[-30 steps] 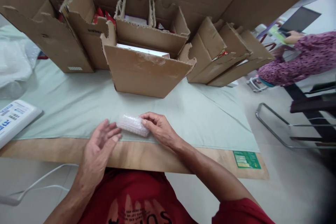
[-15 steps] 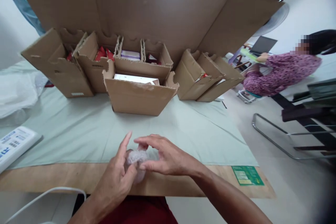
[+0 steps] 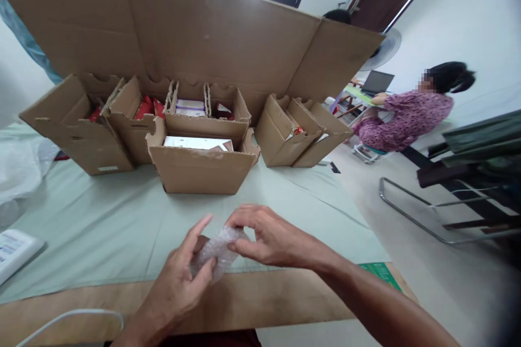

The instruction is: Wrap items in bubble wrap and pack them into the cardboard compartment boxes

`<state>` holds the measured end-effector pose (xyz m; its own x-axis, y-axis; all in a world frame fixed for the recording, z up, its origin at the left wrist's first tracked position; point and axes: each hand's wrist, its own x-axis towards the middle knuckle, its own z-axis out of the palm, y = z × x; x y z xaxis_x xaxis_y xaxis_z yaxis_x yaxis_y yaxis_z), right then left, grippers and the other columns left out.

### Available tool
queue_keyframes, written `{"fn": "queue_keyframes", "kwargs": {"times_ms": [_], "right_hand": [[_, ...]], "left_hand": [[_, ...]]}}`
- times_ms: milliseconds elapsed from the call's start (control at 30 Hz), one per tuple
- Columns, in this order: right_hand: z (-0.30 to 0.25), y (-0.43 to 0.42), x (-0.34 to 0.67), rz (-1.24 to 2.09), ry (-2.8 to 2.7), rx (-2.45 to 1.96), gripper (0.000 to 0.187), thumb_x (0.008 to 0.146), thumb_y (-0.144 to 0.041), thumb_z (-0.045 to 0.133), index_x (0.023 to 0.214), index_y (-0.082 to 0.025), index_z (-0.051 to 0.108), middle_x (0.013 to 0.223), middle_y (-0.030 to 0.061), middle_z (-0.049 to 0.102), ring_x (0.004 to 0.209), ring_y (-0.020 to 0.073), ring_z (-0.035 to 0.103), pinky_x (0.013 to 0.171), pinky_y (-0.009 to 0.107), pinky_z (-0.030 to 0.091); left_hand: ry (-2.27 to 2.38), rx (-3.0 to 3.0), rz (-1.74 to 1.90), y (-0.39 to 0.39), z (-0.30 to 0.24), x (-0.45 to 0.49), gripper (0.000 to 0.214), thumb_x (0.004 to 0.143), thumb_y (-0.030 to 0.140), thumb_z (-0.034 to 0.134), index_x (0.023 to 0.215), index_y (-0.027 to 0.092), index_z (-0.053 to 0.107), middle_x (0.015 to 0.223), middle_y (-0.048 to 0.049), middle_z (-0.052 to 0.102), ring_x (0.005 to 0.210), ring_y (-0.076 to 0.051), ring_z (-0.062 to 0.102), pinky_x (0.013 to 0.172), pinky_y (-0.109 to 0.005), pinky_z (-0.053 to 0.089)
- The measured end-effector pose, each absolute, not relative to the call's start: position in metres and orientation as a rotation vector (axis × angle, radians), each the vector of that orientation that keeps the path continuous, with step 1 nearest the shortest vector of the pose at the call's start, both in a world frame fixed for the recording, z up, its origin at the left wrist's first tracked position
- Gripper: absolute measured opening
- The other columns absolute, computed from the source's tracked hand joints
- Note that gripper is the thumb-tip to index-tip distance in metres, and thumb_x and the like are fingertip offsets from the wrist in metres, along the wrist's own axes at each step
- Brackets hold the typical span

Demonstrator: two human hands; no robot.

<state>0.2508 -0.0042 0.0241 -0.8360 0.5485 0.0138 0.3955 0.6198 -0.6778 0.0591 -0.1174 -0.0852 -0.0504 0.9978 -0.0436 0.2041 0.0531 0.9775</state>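
Note:
A small bundle of clear bubble wrap is held between my two hands above the table's front edge. My left hand cups its left side, the thumb pressing on the near face and the index finger stretched upward. From the right, my right hand pinches the bundle's upper edge between thumb and fingers. Whether anything is wrapped inside cannot be made out. Beyond the hands stands an open cardboard box with a white box in it.
Several open cardboard bins line the back, some with red packets. A tall cardboard panel rises behind them. Loose bubble wrap and a white device lie at left. A person sits at a laptop on the right.
My right hand has closed on the bubble wrap's upper edge, and the bundle appears drawn out wider to the upper right. The camera view has tilted up.

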Motion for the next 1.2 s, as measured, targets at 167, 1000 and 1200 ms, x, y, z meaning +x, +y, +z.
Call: {"fn": "queue_keyframes", "kwargs": {"times_ms": [167,1000,1200], "right_hand": [[0.087,0.054,0.248,0.671,-2.178,-0.866,0.012,0.089,-0.03,0.067,0.095,-0.02,0.068,0.089,0.0002,0.07,0.079,0.0146,0.063,0.069,0.026,0.048],[0.098,0.128,0.187,0.127,-3.025,-1.579,0.028,0.085,-0.016,0.06,0.106,-0.018,0.079,0.104,0.0077,0.078,0.087,0.0179,0.068,0.064,0.025,0.041],[0.098,0.134,0.175,0.167,-3.022,-1.686,0.024,0.082,-0.014,0.066,0.1,-0.015,0.082,0.097,0.0099,0.08,0.085,0.0205,0.072,0.064,0.025,0.046]], "left_hand": [[1.394,1.151,1.308,-0.11,-0.084,0.047,0.078,0.089,0.047,0.067,0.157,0.026,0.034,0.13,-0.0142,0.069,0.115,-0.026,0.07,0.098,-0.041,0.058],[1.428,1.218,1.08,-0.125,-0.123,0.031,0.042,0.086,0.051,0.063,0.114,0.023,0.076,0.106,-0.01,0.081,0.101,-0.025,0.076,0.092,-0.036,0.061],[1.635,1.178,1.147,-0.107,-0.099,0.023,0.049,0.083,0.058,0.06,0.11,0.02,0.076,0.114,-0.0114,0.078,0.108,-0.029,0.073,0.093,-0.044,0.06]]}}
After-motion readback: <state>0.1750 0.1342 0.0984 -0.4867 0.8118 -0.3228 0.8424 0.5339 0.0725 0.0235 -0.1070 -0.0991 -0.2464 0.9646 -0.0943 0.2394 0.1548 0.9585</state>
